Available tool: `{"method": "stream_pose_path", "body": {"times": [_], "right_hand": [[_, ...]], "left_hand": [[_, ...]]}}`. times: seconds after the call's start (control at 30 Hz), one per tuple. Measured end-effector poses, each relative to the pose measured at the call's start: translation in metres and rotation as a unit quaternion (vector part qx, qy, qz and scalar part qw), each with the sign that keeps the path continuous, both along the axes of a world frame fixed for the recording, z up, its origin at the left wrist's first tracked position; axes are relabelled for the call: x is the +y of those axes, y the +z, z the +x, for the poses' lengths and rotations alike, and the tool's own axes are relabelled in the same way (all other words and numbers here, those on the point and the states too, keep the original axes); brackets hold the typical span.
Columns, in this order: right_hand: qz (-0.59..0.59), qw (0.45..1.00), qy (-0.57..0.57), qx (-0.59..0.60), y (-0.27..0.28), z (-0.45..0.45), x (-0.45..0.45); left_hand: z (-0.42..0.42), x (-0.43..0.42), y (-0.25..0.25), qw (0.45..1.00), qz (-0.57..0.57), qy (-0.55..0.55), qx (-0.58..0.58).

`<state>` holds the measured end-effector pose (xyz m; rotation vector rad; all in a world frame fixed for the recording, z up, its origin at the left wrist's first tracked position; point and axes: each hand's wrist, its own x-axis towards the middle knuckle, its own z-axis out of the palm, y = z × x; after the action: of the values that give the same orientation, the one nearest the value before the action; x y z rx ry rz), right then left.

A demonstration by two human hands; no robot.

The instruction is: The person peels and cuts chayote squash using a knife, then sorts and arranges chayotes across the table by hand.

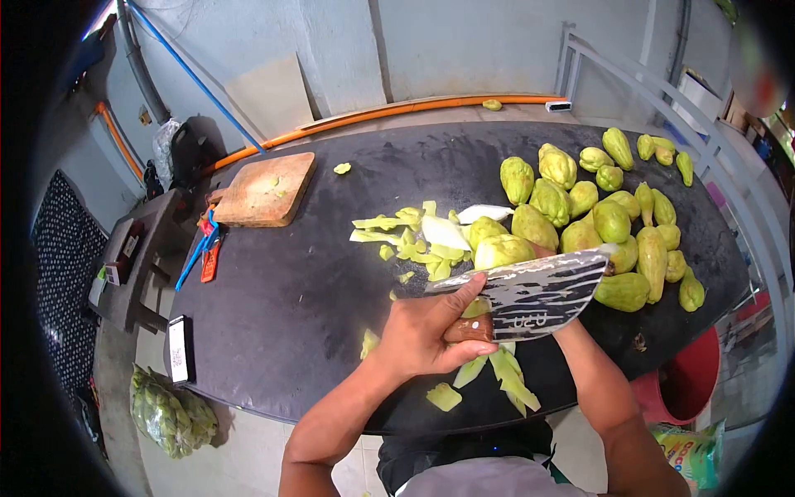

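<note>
A wide cleaver [538,294] with a brown wooden handle is in my left hand [426,331], one finger lying along the blade's upper edge. Behind the blade, my right hand [542,251] is mostly hidden, with only a bit of it showing beside a green chayote [503,251]. I cannot make out its fingers. Pale peels [410,240] and white pieces [445,234] lie just beyond the cleaver. More peel strips [513,381] are spread near the table's front edge, below the blade.
Many chayotes [613,222] cover the right side of the dark table [273,306]. A wooden board [265,190], a blue-handled tool [197,253] and a phone [179,349] lie left. A red bin [691,377] stands at right; a bag of greens [170,410] is on the floor.
</note>
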<state>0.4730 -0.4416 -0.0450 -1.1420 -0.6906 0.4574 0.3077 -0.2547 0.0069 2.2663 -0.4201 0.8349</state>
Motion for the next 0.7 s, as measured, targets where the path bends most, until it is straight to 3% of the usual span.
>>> {"method": "stream_pose_path", "body": {"times": [0.07, 0.13, 0.23, 0.3, 0.4, 0.5, 0.6, 0.7], "right_hand": [[-0.004, 1.0, -0.005, -0.023, 0.013, -0.003, 0.003], [0.002, 0.999, -0.019, 0.03, 0.019, -0.01, 0.004], [-0.066, 0.997, -0.035, -0.037, 0.019, -0.006, 0.002], [-0.071, 0.964, -0.132, -0.222, -0.007, -0.002, 0.011], [-0.13, 0.905, -0.183, -0.362, 0.017, -0.008, 0.002], [-0.106, 0.927, -0.157, -0.324, 0.014, -0.006, 0.001], [-0.06, 0.974, -0.091, -0.199, 0.041, -0.014, -0.001], [-0.044, 0.973, -0.078, -0.215, 0.051, -0.013, -0.007]], "left_hand": [[0.0, -0.001, -0.001, 1.0, 0.024, -0.002, -0.002], [0.0, -0.001, 0.0, 0.999, 0.041, 0.002, -0.006], [0.0, -0.001, 0.002, 0.999, 0.05, 0.004, -0.01], [0.001, 0.002, -0.001, 0.999, 0.043, 0.015, -0.01], [0.007, 0.017, -0.015, 0.999, 0.032, 0.042, -0.011], [0.003, 0.022, -0.01, 0.998, 0.054, 0.037, -0.008], [0.001, 0.041, -0.015, 0.987, 0.004, 0.115, 0.111], [0.006, 0.061, -0.022, 0.976, -0.03, 0.178, 0.123]]}}
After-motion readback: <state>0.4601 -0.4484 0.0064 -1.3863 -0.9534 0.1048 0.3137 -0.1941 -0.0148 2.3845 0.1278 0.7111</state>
